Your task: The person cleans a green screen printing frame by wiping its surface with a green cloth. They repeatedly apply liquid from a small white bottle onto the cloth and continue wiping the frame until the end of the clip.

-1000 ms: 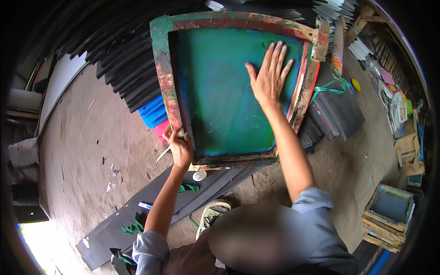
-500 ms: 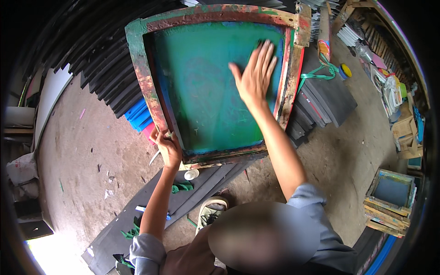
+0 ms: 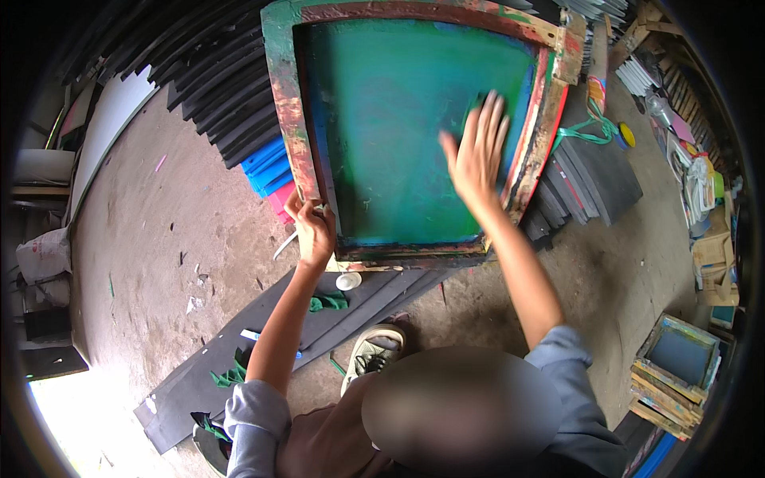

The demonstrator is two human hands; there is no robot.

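Note:
A wooden screen-printing frame (image 3: 288, 103), stained with red, green and brown paint, is tilted up in front of me. Green mesh (image 3: 398, 135) fills its inside, with bluish edges. My left hand (image 3: 313, 231) grips the frame's lower left side, fingers curled round the wood. Flat against the right part of the mesh lies my right hand (image 3: 478, 155), its fingers stretched out and slightly blurred. A dark patch shows by its fingertips; I cannot make out whether it is a shadow or something under the hand.
Stacked black sheets (image 3: 215, 95) rise at far left, with blue pieces (image 3: 267, 166) beside them. Dark boards (image 3: 239, 342) lie on the floor below, bearing a white cup-like object (image 3: 348, 281) and green scraps (image 3: 328, 300). Small frames (image 3: 677, 358) are piled at right.
The frame and surroundings sit farther right in the picture. My right hand has slid down and slightly left across the mesh. My left hand keeps its grip.

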